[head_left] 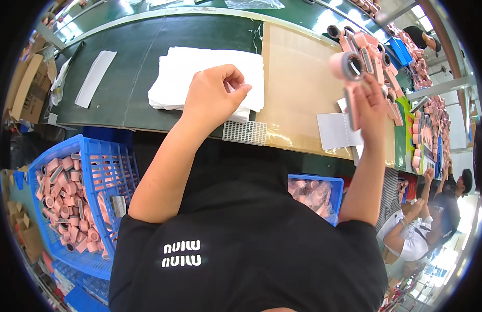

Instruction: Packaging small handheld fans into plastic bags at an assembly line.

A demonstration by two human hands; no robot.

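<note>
My right hand (371, 101) grips a pink handheld fan (351, 93) by its handle, with the round grey-rimmed head upward. It holds the fan above the brown-covered right part of the bench, near a heap of similar pink fans (373, 54). My left hand (215, 93) is over a stack of thin white sheets or bags (173, 73), its fingers curled and thumb close to them. Whether a sheet edge is pinched there is too hard to tell. Below the right hand lies a white paper (332, 131) on the bench.
At the lower left stands a blue crate (87, 151) full of pink fans. Another blue bin (337, 190) holds bagged pink parts under the bench. A white strip (95, 78) lies at the left on the green bench top (132, 52). Co-workers (418, 229) sit along the right.
</note>
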